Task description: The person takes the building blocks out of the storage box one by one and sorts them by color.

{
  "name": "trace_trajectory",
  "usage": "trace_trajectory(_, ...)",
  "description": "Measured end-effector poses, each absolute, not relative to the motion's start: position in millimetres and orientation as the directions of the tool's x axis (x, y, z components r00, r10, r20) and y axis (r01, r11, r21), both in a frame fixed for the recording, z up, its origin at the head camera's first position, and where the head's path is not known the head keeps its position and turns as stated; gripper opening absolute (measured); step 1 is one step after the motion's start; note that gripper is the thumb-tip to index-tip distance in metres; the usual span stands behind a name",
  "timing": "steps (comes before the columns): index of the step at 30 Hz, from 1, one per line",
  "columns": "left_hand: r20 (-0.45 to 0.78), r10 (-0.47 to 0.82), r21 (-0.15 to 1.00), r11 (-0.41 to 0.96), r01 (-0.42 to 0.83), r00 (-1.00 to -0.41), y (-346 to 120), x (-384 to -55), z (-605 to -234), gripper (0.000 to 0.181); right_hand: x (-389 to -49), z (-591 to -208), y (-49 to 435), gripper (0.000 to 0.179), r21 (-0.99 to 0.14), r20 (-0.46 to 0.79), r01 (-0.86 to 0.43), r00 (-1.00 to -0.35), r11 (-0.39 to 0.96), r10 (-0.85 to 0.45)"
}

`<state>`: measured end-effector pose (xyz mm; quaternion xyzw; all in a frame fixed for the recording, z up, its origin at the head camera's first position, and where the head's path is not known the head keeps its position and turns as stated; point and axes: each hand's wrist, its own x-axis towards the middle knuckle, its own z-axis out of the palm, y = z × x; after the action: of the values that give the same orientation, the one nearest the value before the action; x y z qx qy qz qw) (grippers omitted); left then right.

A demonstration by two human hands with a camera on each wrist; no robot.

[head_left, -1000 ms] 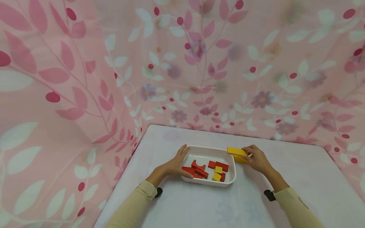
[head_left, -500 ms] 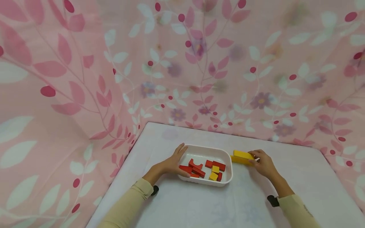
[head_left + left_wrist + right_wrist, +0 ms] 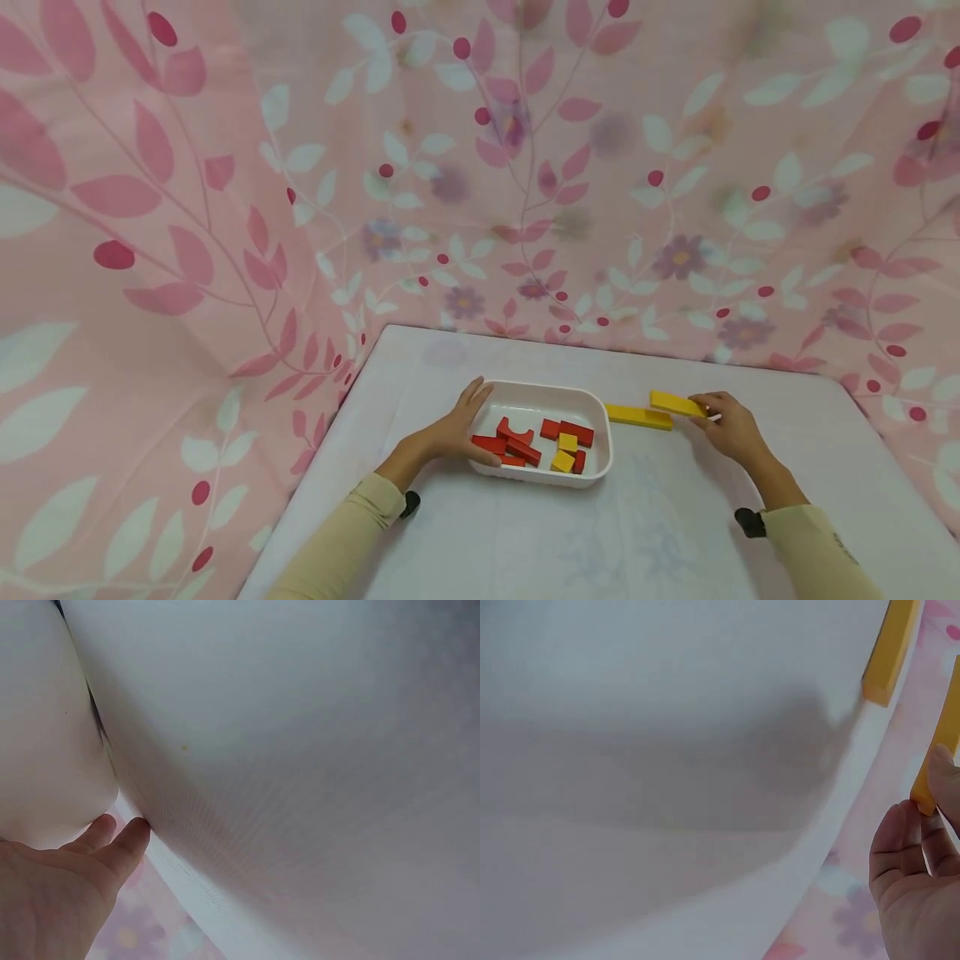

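Note:
My right hand [image 3: 731,425] pinches one end of a long yellow block [image 3: 677,404] between thumb and fingers. In the right wrist view that block [image 3: 943,742] is clear of the table. Just below it in the head view, a second long yellow block [image 3: 637,417] lies on the table, its left end at the right side of the white tray [image 3: 603,467]. My left hand [image 3: 457,429] rests against the tray's left end, fingers extended along the outside and thumb over the near rim. In the left wrist view, those fingers [image 3: 124,851] lie by the tray's wall [image 3: 52,727].
Inside the tray are several red blocks [image 3: 522,451], one with an arch cut-out [image 3: 516,433], and two yellow cubes [image 3: 567,443]. A white cloth covers the table [image 3: 525,533]. Pink patterned fabric [image 3: 525,208] hangs behind and at the left.
My right hand has drawn the upper yellow block rightward, off the other one, which now shows whole by the tray. The left hand keeps its place on the tray.

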<state>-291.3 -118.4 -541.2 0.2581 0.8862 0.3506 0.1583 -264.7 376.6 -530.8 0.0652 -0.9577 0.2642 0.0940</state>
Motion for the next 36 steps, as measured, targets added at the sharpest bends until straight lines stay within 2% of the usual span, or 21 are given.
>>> trace_trajectory(9, -0.097, 0.555, 0.695, 0.632, 0.343, -0.826, -120.6, -290.8, -540.9, 0.127, -264.8, -533.7, 399.0, 0.032, -0.473, 0.140, -0.155, -0.985, 0.867, -0.100)
trace_trajectory(23, -0.093, 0.570, 0.705, 0.617, 0.350, -0.817, -120.5, -291.6, -538.2, 0.129, -259.3, -546.9, 427.9, 0.038, -0.431, -0.033, -0.031, -0.998, 0.902, -0.051)
trace_trajectory(36, -0.096, 0.563, 0.695, 0.628, 0.349, -0.821, -118.9, -292.4, -540.7, 0.127, -264.2, -550.8, 419.1, 0.038, -0.407, -0.068, -0.004, -0.997, 0.914, -0.034)
